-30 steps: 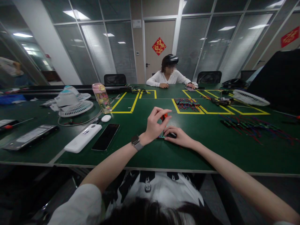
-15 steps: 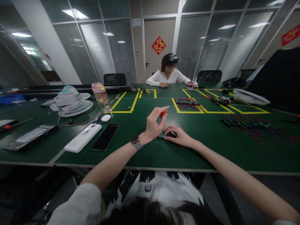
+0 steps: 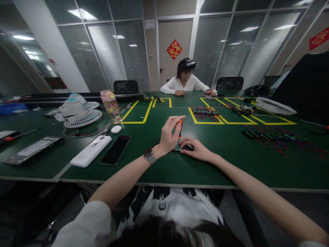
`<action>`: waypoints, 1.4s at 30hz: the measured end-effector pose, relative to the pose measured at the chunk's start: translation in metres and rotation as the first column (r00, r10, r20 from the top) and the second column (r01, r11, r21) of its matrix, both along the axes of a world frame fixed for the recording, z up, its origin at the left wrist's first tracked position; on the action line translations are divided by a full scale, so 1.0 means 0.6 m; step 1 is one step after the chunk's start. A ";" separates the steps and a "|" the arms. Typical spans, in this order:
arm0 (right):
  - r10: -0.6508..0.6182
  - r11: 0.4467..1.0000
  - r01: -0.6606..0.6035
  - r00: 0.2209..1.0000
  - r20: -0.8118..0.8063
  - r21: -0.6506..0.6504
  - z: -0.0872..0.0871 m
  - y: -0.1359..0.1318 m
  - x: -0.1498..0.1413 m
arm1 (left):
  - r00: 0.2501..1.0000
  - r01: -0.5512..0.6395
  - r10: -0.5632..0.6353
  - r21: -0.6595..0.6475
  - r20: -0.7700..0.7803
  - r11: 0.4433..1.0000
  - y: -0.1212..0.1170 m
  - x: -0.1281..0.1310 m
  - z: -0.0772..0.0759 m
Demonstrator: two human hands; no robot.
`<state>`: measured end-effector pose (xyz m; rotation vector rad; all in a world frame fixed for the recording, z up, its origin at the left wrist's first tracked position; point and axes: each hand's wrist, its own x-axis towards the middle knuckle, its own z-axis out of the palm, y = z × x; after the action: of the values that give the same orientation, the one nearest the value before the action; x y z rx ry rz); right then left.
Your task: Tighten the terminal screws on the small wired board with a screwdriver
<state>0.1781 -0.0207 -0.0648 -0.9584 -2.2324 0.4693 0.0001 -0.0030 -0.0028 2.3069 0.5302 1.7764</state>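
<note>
My left hand (image 3: 169, 134), with a watch on its wrist, is closed on the orange-and-black handle of a screwdriver (image 3: 181, 127). The screwdriver stands nearly upright, its shaft pointing down at a small green circuit board (image 3: 176, 150) on the table. Whether the tip touches a screw is too small to tell. My right hand (image 3: 196, 150) rests low on the table with its fingertips on the board's right edge, holding it. A dark patch or object shows beneath those fingers, and I cannot make out what it is.
Left on the green table (image 3: 144, 171) lie a phone (image 3: 116, 150), a white power bank (image 3: 91, 151), a bottle (image 3: 111, 107) and a fan (image 3: 77, 115). Wired circuit boards (image 3: 277, 137) lie right; another bundle (image 3: 205, 114) sits inside yellow tape. Across sits a person (image 3: 183, 82).
My left fingers have shifted slightly around the screwdriver, and more of its handle and shaft now shows. My right hand and the board have stayed in place.
</note>
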 end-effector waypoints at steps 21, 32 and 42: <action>-0.002 1.000 0.002 1.000 0.004 -0.006 0.004 -0.003 -0.001 | 0.997 -0.068 0.066 0.062 0.026 0.996 0.005 0.002 0.000; -0.004 1.000 0.004 1.000 0.004 -0.006 0.004 -0.004 -0.001 | 0.999 0.027 -0.026 -0.032 0.028 0.999 0.010 0.001 -0.005; -0.004 1.000 0.005 1.000 0.001 -0.008 0.003 -0.003 0.000 | 0.999 -0.045 0.045 0.003 0.025 0.999 0.005 0.002 -0.004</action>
<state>0.1778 -0.0227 -0.0632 -0.9677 -2.2304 0.4759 0.0015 -0.0002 -0.0050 2.2895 0.5804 1.8252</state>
